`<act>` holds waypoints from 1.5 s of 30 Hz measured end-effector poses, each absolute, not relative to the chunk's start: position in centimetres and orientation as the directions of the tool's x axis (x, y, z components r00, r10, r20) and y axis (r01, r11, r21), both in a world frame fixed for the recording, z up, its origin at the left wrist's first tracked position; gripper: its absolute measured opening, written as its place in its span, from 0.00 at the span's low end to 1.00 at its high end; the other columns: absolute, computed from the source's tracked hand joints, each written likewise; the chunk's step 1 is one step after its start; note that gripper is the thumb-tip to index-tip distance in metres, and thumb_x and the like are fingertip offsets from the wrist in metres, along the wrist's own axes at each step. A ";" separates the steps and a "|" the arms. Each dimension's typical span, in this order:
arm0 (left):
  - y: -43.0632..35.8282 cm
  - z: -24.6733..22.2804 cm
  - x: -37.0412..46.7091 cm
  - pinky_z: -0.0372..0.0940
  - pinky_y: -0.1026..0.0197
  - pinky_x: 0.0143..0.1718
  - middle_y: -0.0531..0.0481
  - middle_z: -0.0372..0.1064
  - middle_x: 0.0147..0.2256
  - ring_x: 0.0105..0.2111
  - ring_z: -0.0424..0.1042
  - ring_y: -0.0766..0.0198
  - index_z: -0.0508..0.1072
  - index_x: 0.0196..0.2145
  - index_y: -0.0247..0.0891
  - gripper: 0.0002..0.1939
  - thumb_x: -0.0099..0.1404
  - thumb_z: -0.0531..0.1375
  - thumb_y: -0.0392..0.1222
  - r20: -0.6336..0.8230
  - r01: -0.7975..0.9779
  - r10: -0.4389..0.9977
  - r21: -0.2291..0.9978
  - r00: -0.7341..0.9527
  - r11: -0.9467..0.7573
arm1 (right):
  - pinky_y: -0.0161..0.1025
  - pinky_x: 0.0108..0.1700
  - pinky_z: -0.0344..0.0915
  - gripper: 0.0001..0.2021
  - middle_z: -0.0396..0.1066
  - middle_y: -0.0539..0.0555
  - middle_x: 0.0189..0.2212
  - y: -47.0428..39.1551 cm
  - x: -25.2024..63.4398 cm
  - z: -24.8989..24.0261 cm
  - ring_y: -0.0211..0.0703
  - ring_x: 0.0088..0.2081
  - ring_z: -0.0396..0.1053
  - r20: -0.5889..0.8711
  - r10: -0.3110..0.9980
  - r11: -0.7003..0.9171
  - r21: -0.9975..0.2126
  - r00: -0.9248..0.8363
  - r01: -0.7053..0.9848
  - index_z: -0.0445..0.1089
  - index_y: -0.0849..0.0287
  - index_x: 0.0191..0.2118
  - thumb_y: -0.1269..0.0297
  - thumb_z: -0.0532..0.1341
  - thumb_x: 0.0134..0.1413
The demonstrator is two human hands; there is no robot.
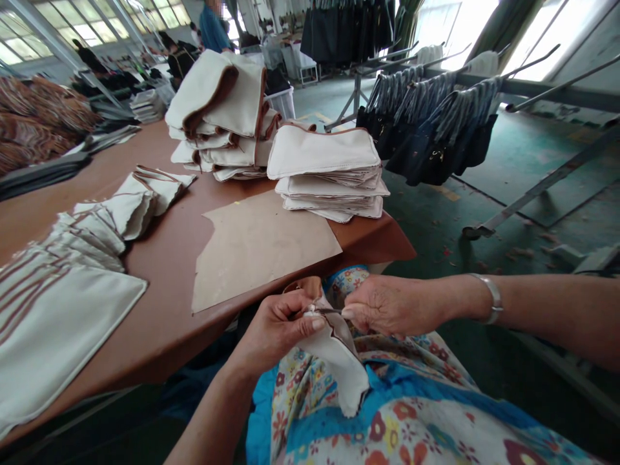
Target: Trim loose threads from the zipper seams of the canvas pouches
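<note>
Over my lap, on a floral apron, hangs a white fabric piece with brown edging. My left hand pinches its upper end between thumb and fingers. Just to the right, my right hand, with a silver bracelet on the wrist, is closed around a small dark, thin tool whose tip meets the fabric by my left thumb. Most of that tool is hidden in the hand, so I cannot tell what kind it is.
A brown-covered table bears a paper sheet, a neat white stack, a taller folded pile and a spread row of white pieces. Dark items hang on a metal rack at right. A person in blue stands far back.
</note>
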State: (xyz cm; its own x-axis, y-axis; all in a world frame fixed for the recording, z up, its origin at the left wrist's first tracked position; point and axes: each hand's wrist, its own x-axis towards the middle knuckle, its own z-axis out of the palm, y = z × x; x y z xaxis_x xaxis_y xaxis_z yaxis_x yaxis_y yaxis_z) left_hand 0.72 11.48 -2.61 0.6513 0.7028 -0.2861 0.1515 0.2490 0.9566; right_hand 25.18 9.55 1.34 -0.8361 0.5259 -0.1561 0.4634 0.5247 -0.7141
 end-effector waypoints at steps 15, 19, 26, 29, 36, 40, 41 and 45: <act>11.3 -2.0 1.8 0.51 0.69 0.22 0.55 0.57 0.24 0.22 0.58 0.72 0.68 0.26 0.32 0.15 0.57 0.67 0.46 -0.376 0.233 0.693 0.927 0.615 0.296 | 0.36 0.25 0.40 0.10 0.69 0.55 0.25 8.6 24.8 -0.3 0.36 0.23 0.59 -0.061 0.662 0.703 -0.294 -0.747 0.647 0.67 0.63 0.31 0.68 0.52 0.62; 10.2 -2.0 2.7 0.49 0.68 0.22 0.56 0.55 0.22 0.22 0.53 0.72 0.65 0.22 0.34 0.16 0.60 0.64 0.46 -0.256 0.360 0.835 0.930 0.487 0.076 | 0.35 0.25 0.46 0.06 0.69 0.56 0.27 9.0 24.4 -0.3 0.37 0.24 0.61 -0.126 0.637 0.614 -0.514 -0.760 0.599 0.66 0.64 0.30 0.72 0.55 0.58; 8.8 -3.1 3.9 0.51 0.66 0.24 0.54 0.57 0.23 0.24 0.57 0.69 0.67 0.20 0.34 0.14 0.61 0.62 0.40 0.000 0.523 0.926 0.825 0.377 -0.213 | 0.28 0.18 0.57 0.16 0.60 0.46 0.15 8.5 24.1 -0.9 0.31 0.14 0.59 -0.497 0.556 -0.208 -0.859 -0.666 0.468 0.61 0.62 0.28 0.64 0.46 0.66; 8.1 -3.5 4.4 0.50 0.67 0.23 0.55 0.56 0.22 0.23 0.54 0.70 0.65 0.19 0.34 0.15 0.60 0.63 0.40 -0.105 0.409 0.884 0.907 0.456 -0.103 | 0.26 0.15 0.54 0.16 0.58 0.44 0.13 8.5 24.0 -0.6 0.29 0.12 0.57 -0.518 0.615 -0.404 -0.855 -0.595 0.326 0.62 0.62 0.27 0.61 0.50 0.64; 7.9 -4.3 3.7 0.51 0.68 0.23 0.56 0.58 0.23 0.23 0.55 0.71 0.68 0.23 0.34 0.15 0.58 0.66 0.46 -0.310 0.204 0.824 0.949 0.474 0.239 | 0.26 0.14 0.55 0.20 0.60 0.44 0.14 9.6 26.2 1.3 0.29 0.12 0.58 -0.501 0.700 -0.493 -0.855 -0.510 0.163 0.65 0.63 0.29 0.53 0.50 0.64; 9.2 -4.0 2.2 0.56 0.67 0.28 0.52 0.63 0.27 0.26 0.60 0.69 0.74 0.29 0.33 0.13 0.59 0.67 0.47 -0.304 0.165 0.812 0.953 0.499 0.255 | 0.26 0.15 0.57 0.19 0.62 0.46 0.14 8.8 26.2 1.7 0.30 0.12 0.60 -0.551 0.598 -0.363 -0.834 -0.582 0.417 0.65 0.63 0.29 0.55 0.50 0.64; 9.4 -3.8 2.0 0.56 0.67 0.28 0.52 0.63 0.27 0.27 0.60 0.68 0.74 0.29 0.33 0.13 0.59 0.67 0.47 -0.291 0.173 0.820 0.956 0.493 0.235 | 0.26 0.15 0.58 0.18 0.62 0.46 0.14 8.6 26.1 1.6 0.30 0.13 0.60 -0.552 0.591 -0.322 -0.830 -0.588 0.456 0.65 0.63 0.29 0.56 0.50 0.65; 9.6 -3.4 2.0 0.53 0.67 0.25 0.54 0.58 0.24 0.25 0.56 0.70 0.73 0.27 0.33 0.13 0.57 0.68 0.46 -0.228 0.209 0.856 0.967 0.464 0.145 | 0.26 0.16 0.57 0.16 0.63 0.47 0.17 8.1 25.7 0.9 0.30 0.15 0.62 -0.531 0.589 -0.245 -0.836 -0.610 0.491 0.65 0.63 0.30 0.58 0.50 0.65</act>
